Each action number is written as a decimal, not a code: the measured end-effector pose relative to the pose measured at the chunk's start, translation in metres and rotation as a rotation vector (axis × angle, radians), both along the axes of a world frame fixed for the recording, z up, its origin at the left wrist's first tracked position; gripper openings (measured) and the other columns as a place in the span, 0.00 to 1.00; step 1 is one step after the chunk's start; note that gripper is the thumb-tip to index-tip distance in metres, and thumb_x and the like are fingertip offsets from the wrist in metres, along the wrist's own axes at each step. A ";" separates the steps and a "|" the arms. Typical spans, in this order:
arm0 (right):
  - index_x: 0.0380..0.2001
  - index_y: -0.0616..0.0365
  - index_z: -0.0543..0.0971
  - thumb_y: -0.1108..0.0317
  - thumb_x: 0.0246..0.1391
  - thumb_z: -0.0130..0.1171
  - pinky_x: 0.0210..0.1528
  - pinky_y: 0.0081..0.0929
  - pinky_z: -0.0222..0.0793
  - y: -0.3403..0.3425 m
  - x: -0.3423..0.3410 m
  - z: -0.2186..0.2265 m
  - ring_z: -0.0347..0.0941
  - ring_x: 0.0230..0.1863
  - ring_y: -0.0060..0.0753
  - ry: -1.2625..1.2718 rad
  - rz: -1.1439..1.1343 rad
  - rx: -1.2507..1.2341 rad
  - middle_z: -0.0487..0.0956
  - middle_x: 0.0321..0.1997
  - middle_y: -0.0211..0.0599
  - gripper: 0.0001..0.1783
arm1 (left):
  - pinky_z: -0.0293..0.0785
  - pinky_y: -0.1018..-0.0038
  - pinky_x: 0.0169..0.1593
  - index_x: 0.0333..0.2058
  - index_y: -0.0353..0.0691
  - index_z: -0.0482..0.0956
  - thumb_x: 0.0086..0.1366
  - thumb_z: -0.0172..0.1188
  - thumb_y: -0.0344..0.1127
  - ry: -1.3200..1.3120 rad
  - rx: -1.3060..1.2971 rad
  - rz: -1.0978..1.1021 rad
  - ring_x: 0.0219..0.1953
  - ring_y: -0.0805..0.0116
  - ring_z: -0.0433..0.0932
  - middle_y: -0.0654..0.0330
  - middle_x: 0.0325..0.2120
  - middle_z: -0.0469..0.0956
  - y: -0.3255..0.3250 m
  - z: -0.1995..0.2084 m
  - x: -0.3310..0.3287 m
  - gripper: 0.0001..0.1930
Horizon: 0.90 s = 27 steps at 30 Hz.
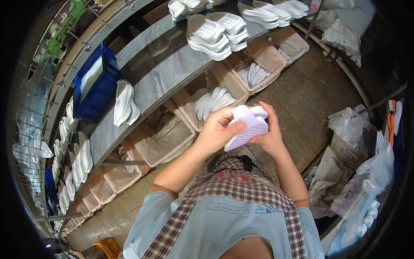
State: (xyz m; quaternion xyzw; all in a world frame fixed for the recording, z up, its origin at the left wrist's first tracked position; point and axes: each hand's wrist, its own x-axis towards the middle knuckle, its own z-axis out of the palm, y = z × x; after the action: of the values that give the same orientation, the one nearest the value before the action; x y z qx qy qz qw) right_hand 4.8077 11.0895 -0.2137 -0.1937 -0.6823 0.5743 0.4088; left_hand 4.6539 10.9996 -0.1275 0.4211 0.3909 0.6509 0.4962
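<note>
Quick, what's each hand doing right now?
Left hand: closed, holding the pale textured footwear.
Right hand: closed, gripping the opposite side of the pale textured footwear.

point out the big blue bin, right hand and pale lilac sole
Big blue bin (pixel 97 101), head view: outer wall.
Right hand (pixel 274 133), head view: its middle.
Pale lilac sole (pixel 251 132), head view: patterned face.

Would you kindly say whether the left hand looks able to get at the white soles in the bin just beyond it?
Probably yes, once the left hand releases the pale sole: nothing visible stands between it and the white soles.
</note>
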 end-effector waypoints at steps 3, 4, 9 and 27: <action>0.59 0.54 0.60 0.48 0.22 0.75 0.60 0.36 0.53 -0.002 0.004 -0.003 0.55 0.60 0.41 0.088 0.070 -0.080 0.57 0.58 0.42 0.57 | 0.69 0.78 0.42 0.43 0.31 0.73 0.66 0.50 0.43 -0.117 -0.082 -0.035 0.37 0.77 0.72 0.61 0.35 0.76 -0.003 -0.004 0.000 0.18; 0.59 0.54 0.60 0.48 0.22 0.75 0.60 0.36 0.53 -0.002 0.005 -0.003 0.55 0.60 0.42 0.091 0.058 -0.021 0.58 0.58 0.42 0.57 | 0.69 0.79 0.41 0.43 0.30 0.73 0.66 0.47 0.47 -0.072 -0.102 -0.020 0.36 0.76 0.72 0.61 0.35 0.76 -0.003 -0.005 0.000 0.22; 0.58 0.53 0.60 0.46 0.23 0.73 0.60 0.37 0.53 -0.001 0.007 0.000 0.56 0.60 0.42 0.151 0.052 0.185 0.62 0.56 0.42 0.56 | 0.69 0.77 0.43 0.43 0.30 0.73 0.67 0.45 0.48 -0.060 -0.052 -0.034 0.38 0.75 0.73 0.58 0.37 0.76 -0.007 -0.003 0.005 0.23; 0.57 0.54 0.62 0.42 0.27 0.69 0.57 0.39 0.57 -0.009 0.005 0.013 0.59 0.57 0.46 0.163 0.001 0.410 0.63 0.55 0.44 0.53 | 0.71 0.67 0.48 0.40 0.23 0.72 0.66 0.45 0.49 0.011 0.013 -0.054 0.43 0.60 0.75 0.43 0.41 0.75 -0.019 0.006 0.004 0.26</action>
State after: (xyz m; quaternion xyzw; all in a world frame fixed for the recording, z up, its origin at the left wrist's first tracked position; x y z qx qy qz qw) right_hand 4.8127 11.0806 -0.2010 -0.0588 -0.7497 0.4375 0.4931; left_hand 4.6577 10.9805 -0.1217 0.4384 0.3778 0.6374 0.5087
